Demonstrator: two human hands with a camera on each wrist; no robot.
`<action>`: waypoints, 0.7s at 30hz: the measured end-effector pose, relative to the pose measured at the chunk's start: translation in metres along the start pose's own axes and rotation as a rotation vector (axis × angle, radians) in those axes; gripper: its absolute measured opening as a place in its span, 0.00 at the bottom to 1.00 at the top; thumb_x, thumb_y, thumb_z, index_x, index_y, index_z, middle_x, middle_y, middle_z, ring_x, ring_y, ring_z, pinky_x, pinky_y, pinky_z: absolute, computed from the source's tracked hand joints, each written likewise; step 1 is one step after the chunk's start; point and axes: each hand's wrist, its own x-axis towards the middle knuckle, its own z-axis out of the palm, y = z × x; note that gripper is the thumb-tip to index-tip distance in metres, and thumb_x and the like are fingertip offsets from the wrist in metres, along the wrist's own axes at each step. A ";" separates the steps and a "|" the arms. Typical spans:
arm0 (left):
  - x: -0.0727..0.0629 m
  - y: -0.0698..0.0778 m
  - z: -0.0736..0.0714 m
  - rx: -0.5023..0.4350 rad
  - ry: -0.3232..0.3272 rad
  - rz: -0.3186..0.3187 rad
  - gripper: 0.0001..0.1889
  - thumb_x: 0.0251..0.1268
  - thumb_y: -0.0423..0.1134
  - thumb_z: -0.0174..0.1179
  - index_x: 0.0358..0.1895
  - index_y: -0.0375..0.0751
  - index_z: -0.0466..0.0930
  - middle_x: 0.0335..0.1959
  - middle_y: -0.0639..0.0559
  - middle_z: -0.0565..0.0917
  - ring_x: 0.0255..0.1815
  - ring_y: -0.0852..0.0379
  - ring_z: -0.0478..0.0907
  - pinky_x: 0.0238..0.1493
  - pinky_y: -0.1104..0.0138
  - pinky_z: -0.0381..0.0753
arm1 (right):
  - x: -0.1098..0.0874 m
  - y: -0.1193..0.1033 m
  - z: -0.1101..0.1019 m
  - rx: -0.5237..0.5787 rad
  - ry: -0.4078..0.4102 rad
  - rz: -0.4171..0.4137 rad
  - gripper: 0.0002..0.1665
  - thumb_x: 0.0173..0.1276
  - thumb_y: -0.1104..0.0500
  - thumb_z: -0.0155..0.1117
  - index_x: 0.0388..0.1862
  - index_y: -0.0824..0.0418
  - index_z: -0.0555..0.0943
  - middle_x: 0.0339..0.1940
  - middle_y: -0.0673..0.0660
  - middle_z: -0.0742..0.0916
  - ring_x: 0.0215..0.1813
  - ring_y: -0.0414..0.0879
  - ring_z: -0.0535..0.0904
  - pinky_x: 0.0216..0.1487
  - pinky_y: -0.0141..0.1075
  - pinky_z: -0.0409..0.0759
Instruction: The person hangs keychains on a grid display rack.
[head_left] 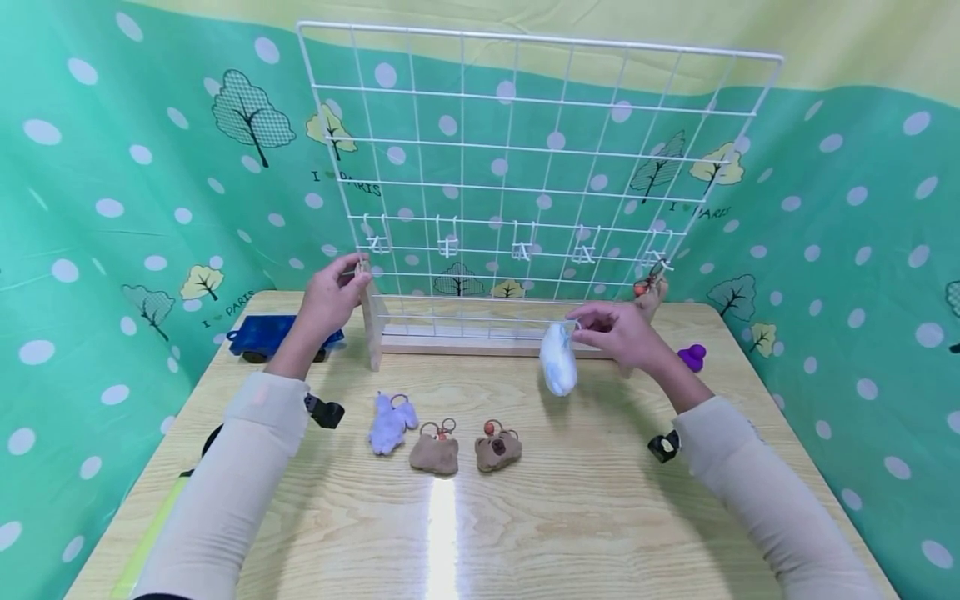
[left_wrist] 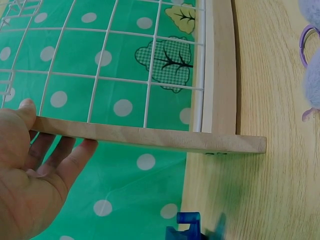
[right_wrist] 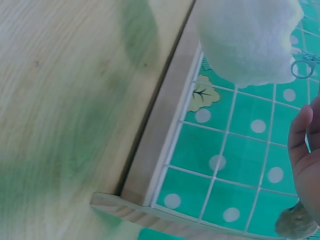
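My left hand (head_left: pixel 330 296) grips the upper part of the left wooden post (head_left: pixel 371 325) of a white wire grid rack. In the left wrist view its thumb lies on one side of the post and its fingers on the other. Before the rack's lower right, my right hand (head_left: pixel 622 333) pinches a white and pale-blue plush keychain (head_left: pixel 558 360) near its top; the plush hangs above the table. Several white hooks (head_left: pixel 522 250) line the grid. From the far-right hook hangs a brown plush keychain (head_left: pixel 651 298), partly hidden behind my right hand.
On the table lie a lilac plush keychain (head_left: pixel 387 427) and two brown plush keychains, one face down (head_left: pixel 435 455), one showing its muzzle (head_left: pixel 498 451). A blue toy cart (head_left: pixel 268 333) stands left of the rack, a small purple object (head_left: pixel 693 357) at right. Patterned green cloth (head_left: pixel 150 250) surrounds the table.
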 end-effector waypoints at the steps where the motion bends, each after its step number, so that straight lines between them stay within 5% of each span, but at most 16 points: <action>1: 0.000 0.000 0.000 -0.002 -0.001 0.000 0.30 0.79 0.56 0.50 0.79 0.53 0.63 0.79 0.40 0.64 0.79 0.39 0.64 0.68 0.45 0.77 | 0.000 -0.002 -0.001 0.002 0.009 -0.001 0.15 0.68 0.63 0.72 0.53 0.64 0.85 0.37 0.61 0.87 0.33 0.39 0.80 0.31 0.28 0.81; 21: 0.001 0.000 0.001 -0.017 -0.004 -0.016 0.29 0.79 0.56 0.50 0.78 0.55 0.64 0.78 0.41 0.65 0.77 0.40 0.66 0.68 0.45 0.78 | 0.007 -0.032 -0.023 -0.012 0.188 -0.077 0.14 0.67 0.64 0.72 0.51 0.64 0.85 0.31 0.47 0.84 0.27 0.41 0.75 0.25 0.27 0.76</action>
